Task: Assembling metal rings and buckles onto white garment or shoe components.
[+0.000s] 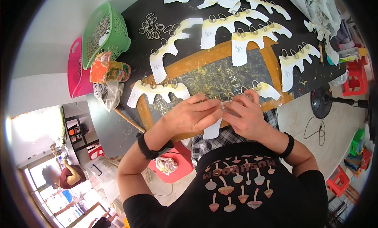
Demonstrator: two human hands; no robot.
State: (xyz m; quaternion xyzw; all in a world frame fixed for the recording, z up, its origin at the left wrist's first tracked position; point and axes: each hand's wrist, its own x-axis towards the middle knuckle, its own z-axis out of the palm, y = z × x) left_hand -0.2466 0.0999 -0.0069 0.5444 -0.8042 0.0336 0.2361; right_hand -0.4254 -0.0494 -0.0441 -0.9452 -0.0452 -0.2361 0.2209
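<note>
At the near edge of the table, both hands are on a white scalloped paper strip (212, 130) with metal rings along its yellow-stained edge. My left hand (193, 114) has its fingers closed on the strip's left part. My right hand (246, 115), fingers bent and pinching, grips its middle; the strip's right end (268, 91) shows beyond. My fingers hide much of the middle. Just left lies a similar ringed strip (136, 94), and several more, such as one ringed strip (240, 54), lie farther back. Loose oval rings (151, 29) are heaped at the far left.
A green basket (123, 40) of rings, a pink basket (75, 84) and an orange-smeared can (120, 71) stand at left. A stick (128, 119) juts past the table edge. A pink stool (185, 151) is below; a fan (321, 104) stands right. Another person (71, 174) is far left.
</note>
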